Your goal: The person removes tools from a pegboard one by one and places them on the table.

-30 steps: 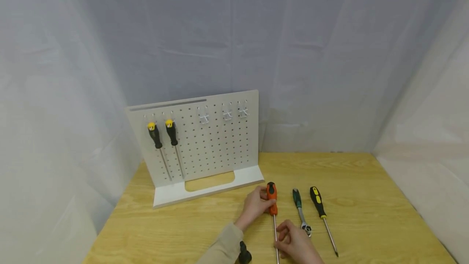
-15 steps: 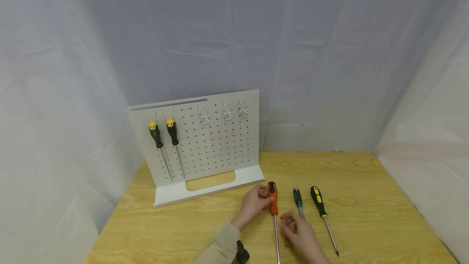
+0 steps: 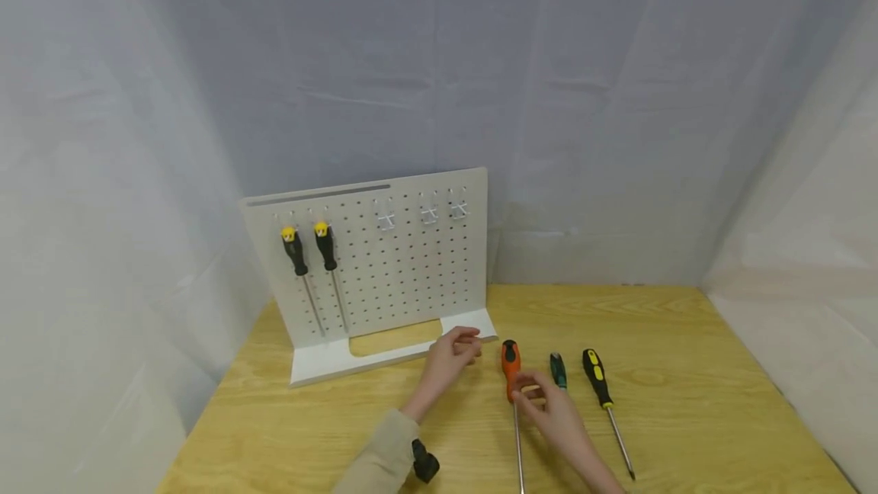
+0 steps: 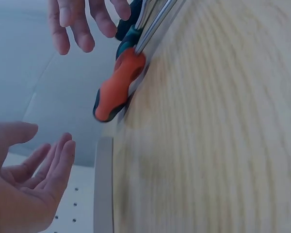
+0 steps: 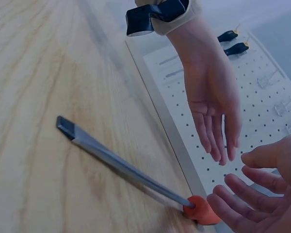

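An orange-and-black screwdriver (image 3: 511, 372) lies on the wooden table, its flat tip (image 5: 65, 127) visible in the right wrist view. My right hand (image 3: 552, 410) hovers over the lower end of its handle, fingers relaxed. Both wrist views show air between those fingers and the orange handle (image 4: 119, 87). To the left, my left hand (image 3: 446, 364) is in the air by the front of the pegboard's base, holding nothing. Its thumb and fingers are spread apart in the left wrist view. A green-handled ratchet (image 3: 558, 370) is partly hidden behind my right hand.
A white pegboard (image 3: 411, 273) stands at the back left. Two black-and-yellow screwdrivers (image 3: 293, 251) hang on it, and several clear hooks (image 3: 386, 216) hold nothing. Right of the ratchet lies another black-and-yellow screwdriver (image 3: 597, 378). Pale sheets (image 3: 590, 136) enclose the table (image 3: 686, 372).
My left hand has let go of the orange screwdriver's handle and moved left. My right hand has left the shaft and moved up toward the handle. The screwdriver lies in the same place.
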A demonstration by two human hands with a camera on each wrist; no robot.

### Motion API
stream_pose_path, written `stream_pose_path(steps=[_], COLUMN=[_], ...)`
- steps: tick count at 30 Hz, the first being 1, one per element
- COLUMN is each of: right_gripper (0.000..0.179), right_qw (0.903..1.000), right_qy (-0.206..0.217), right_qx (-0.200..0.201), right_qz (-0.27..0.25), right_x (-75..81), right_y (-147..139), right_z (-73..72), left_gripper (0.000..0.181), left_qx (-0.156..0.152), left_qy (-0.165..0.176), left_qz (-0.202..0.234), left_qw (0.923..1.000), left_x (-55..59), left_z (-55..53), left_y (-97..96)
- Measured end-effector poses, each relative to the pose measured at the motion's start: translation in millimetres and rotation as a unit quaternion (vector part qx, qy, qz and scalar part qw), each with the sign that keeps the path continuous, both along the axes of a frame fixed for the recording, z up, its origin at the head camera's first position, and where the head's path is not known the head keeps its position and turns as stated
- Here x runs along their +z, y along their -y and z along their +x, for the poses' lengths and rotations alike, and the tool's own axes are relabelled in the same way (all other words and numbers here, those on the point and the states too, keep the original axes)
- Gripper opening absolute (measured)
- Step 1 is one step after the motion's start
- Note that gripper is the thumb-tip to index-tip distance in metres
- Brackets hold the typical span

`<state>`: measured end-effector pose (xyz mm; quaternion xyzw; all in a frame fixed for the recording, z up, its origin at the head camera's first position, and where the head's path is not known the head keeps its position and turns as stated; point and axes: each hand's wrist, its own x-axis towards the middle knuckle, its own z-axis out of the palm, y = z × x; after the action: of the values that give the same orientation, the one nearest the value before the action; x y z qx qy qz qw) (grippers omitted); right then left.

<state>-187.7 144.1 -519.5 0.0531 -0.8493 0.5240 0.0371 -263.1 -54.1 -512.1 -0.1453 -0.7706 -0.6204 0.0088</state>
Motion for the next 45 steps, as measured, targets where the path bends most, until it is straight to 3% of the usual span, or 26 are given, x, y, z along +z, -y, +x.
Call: stream_pose_path(steps=[5, 10, 14, 19, 24, 31, 39, 45], right_gripper=[0.025, 0.027, 0.028, 0.029, 0.03, 0.03, 0.028, 0.027], right_qw=[0.9995, 0.9966, 0.9943, 0.9928, 0.9915, 0.9873, 0.9865, 0.9862], right_qy=[-0.031, -0.061, -0.052, -0.049, -0.062, -0.071, -0.067, -0.063], right_qx=[0.007, 0.056, 0.089, 0.105, 0.112, 0.137, 0.142, 0.146], right_qz=[0.003, -0.006, -0.028, -0.031, -0.024, -0.039, -0.046, -0.046], right_x=[0.7, -0.2, 1.9, 5.4, 6.2, 8.4, 10.9, 13.5], right_y=[12, 25, 36, 50, 62, 75, 88, 100], right_z=[-12.2, -22.0, -27.1, -30.7, -34.7, -39.5, -44.2, -52.3], left_gripper=[0.031, 0.032, 0.033, 0.032, 0.032, 0.033, 0.035, 0.034], left_qx=[0.017, 0.039, 0.056, 0.098, 0.143, 0.181, 0.244, 0.282], left_qy=[-0.005, -0.017, -0.03, -0.049, -0.051, -0.05, -0.071, -0.097], left_qz=[0.009, -0.01, -0.015, -0.026, -0.037, -0.03, 0.007, 0.033], left_qw=[0.9998, 0.9991, 0.9979, 0.9937, 0.9877, 0.9818, 0.9672, 0.9538], left_x=[11.4, 19.1, 24.0, 36.2, 49.9, 66.6, 84.8, 98.6], left_z=[-2.3, -2.2, -4.4, -7.1, -8.0, -9.8, -9.1, -5.2], left_y=[17.2, 35.8, 53.1, 78.9, 104.9, 137.4, 168.6, 180.1])
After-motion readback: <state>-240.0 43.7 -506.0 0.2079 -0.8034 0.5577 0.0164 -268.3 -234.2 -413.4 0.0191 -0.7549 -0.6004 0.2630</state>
